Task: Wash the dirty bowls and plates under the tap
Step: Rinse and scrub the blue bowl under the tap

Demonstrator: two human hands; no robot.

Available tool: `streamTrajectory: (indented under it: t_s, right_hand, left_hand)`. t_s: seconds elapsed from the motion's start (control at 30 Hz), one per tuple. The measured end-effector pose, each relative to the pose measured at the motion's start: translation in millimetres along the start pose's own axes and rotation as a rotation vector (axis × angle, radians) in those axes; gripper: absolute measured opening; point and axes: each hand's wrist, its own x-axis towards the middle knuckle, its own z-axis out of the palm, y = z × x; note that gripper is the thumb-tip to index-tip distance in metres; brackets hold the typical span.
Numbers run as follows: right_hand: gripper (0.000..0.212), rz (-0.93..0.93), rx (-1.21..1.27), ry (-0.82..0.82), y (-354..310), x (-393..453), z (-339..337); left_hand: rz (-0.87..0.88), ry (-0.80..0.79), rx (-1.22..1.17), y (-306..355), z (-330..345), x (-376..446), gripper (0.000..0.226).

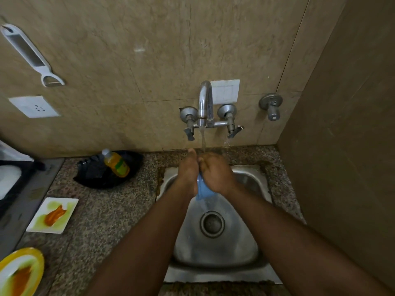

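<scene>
Both my hands are held together over the steel sink [252,182], under water running from the tap [205,103]. My left hand [188,167] and my right hand [215,169] squeeze a blue cloth [202,190] between them; its lower end hangs out below the palms. A white square plate [53,214] smeared with orange and green sauce lies on the counter at the left. A yellow-rimmed plate [19,272] with similar smears sits at the bottom left corner.
A bottle of yellow dish liquid [116,163] lies on a black tray [106,171] behind the plates. A white peeler [30,54] hangs on the wall. A side wall closes in on the right. The speckled granite counter [111,221] surrounds the sink.
</scene>
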Motion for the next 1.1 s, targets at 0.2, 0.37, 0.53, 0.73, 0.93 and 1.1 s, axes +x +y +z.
streamTrajectory:
  t_s: [0.2, 0.37, 0.53, 0.73, 0.93, 1.1]
  right_hand:
    - [0.031, 0.652, 0.557, -0.307, 6, 31, -30]
    - [0.033, 0.154, -0.038, -0.226, -11, 13, -15]
    - [0.031, 0.277, 0.330, -0.171, -9, 10, -7]
    - [0.036, 0.486, 0.654, -0.096, -2, 4, -16]
    - [0.064, 0.096, -0.200, -0.122, -39, -37, 5]
    - [0.057, 0.295, 0.071, -0.264, -22, 5, -6]
  left_hand:
    - [0.234, -0.097, 0.225, -25, -14, -5, 0.058]
    - [-0.065, -0.069, 0.033, -5, -17, 8, 0.043]
    - [0.031, 0.016, -0.075, -11, -16, 2, 0.043]
    - [-0.091, -0.094, -0.432, -24, -35, 1, 0.064]
    - [-0.141, -0.013, -0.610, -32, -38, 14, 0.061]
    - [-0.106, 0.001, -0.575, -24, -23, 11, 0.053]
